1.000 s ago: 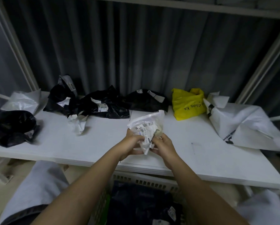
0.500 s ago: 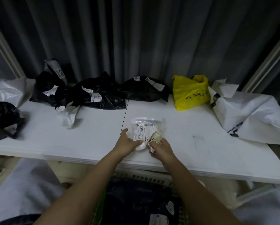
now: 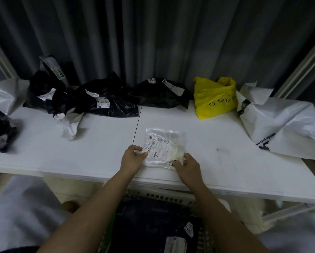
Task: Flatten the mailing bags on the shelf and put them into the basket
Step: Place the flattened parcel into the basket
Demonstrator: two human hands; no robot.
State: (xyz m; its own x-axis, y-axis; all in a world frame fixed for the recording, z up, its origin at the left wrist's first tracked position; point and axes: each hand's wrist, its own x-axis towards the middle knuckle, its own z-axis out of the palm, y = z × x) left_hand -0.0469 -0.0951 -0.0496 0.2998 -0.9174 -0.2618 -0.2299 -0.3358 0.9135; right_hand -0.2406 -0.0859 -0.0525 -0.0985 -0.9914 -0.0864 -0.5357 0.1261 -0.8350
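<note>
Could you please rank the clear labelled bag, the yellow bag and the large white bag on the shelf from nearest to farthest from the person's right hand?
From the right hand:
1. Clear labelled bag, held at its near edge.
2. Yellow bag, behind it against the curtain.
3. Large white bag, far right of the shelf; close to the yellow bag's distance.

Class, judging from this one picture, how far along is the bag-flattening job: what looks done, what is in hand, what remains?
Done: flattened dark bags already lie in the basket. In hand: the left hand and right hand hold the clear labelled bag down on the shelf. Left: crumpled black bags, the yellow bag and white bags.
</note>
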